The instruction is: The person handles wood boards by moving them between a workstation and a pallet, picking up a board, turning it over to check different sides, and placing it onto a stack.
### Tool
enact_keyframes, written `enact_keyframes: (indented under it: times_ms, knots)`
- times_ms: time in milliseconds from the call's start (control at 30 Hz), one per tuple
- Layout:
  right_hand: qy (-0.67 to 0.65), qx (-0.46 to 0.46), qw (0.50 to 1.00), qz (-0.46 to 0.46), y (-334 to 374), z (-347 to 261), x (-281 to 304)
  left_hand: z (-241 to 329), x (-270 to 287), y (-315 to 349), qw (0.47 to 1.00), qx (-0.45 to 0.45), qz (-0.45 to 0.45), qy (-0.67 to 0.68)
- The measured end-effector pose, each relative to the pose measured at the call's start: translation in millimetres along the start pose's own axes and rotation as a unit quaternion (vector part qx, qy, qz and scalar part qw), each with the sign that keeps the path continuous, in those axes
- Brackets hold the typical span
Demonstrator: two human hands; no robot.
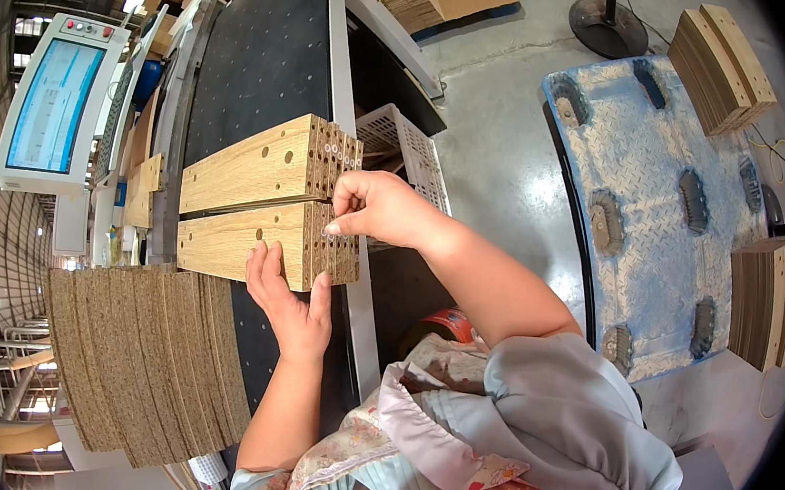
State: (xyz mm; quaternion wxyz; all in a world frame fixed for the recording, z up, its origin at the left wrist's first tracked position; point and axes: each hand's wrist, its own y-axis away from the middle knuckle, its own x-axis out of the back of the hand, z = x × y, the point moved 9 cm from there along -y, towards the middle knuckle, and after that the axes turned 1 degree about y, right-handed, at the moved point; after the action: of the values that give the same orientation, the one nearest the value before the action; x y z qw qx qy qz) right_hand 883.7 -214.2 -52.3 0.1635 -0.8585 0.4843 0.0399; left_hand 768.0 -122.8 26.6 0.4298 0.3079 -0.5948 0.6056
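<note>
1. At the far left of the frame I see a control screen (51, 104) in a white housing, lit blue.
2. Below it, in the lower left, a fanned row of raw chipboard panels (137, 352) stands on edge.
3. Just right of centre-left, two stacks of oak-veneer boards (253, 202) lie on the black perforated machine table (260, 49), their drilled end faces turned toward me.
4. My left hand (291, 301) lies flat and open against the near side of the lower stack, fingers spread upward, thumb at the stack's corner; it grips nothing.
5. My right hand (382, 208) sits at the drilled end faces, where the two stacks meet, fingertips pinched together; whatever small thing it pinches is too small for me to make out.
6. Behind that hand, a white plastic crate (412, 147) sits just beside the table edge.
7. At the right of the frame, a blue-grey plastic pallet (651, 196) rests on the concrete floor, with stacked cardboard strips (722, 64) at its upper corner.
</note>
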Motion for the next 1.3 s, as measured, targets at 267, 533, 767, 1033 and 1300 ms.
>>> enact_keyframes:
  times_ms: [267, 533, 767, 1033, 1300]
  knots:
    - [-0.174, 0.020, 0.984, -0.026, 2.4, 2.4, -4.9, -1.3, -0.5, 1.0, 1.000, 0.004, -0.005, 0.000]
    - [-0.131, 0.074, 0.989, -0.004, 6.6, -15.1, -13.9, -0.4, -1.8, -0.6, 1.000, -0.003, -0.002, -0.001]
    - [-0.058, 0.103, 0.993, 0.012, 7.7, -23.3, -12.7, -0.7, -1.3, 0.6, 1.000, -0.004, -0.002, -0.005]
    - [0.089, 0.204, 0.972, 0.074, 13.0, -43.6, -8.6, -1.4, -0.4, 1.4, 1.000, -0.007, -0.002, -0.006]
    - [0.093, 0.018, 0.995, 0.039, -5.8, -9.3, 0.4, -2.2, 0.0, 3.5, 1.000, -0.005, -0.007, -0.011]
